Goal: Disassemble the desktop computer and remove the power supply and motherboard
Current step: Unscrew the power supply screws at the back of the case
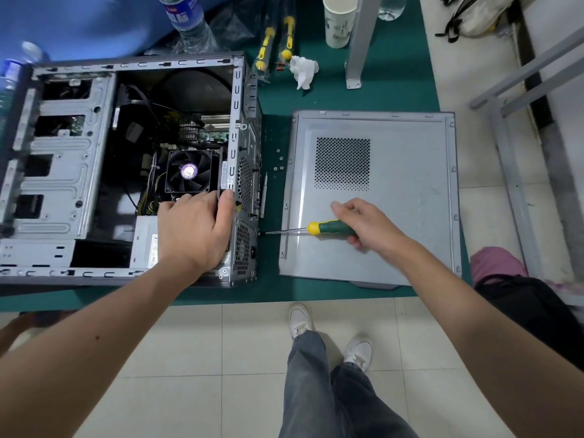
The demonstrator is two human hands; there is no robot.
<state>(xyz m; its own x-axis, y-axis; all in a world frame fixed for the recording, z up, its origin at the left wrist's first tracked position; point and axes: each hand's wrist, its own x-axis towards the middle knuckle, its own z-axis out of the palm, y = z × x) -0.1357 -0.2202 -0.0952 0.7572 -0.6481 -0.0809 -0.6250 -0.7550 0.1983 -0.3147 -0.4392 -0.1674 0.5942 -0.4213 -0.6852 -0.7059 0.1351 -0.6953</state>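
Note:
The open grey computer case [63, 184] lies on its side on the green table. Inside show the motherboard [202, 128], a black cooler fan [189, 172] and the grey power supply [145, 241] at the near right corner. My left hand [196, 229] rests on the power supply, thumb hooked over the case's rear edge. My right hand [363, 226] grips a green-and-yellow screwdriver [328, 227], held level. Its tip touches the rear panel beside the power supply's vent [243, 248].
The removed side panel [395, 191] lies right of the case under my right hand. Several loose screws [278, 159] sit between them. Behind are two yellow-handled tools [275, 42], crumpled tissue [303, 71], a paper cup [339, 20], water bottles [189, 20] and a metal post [360, 42].

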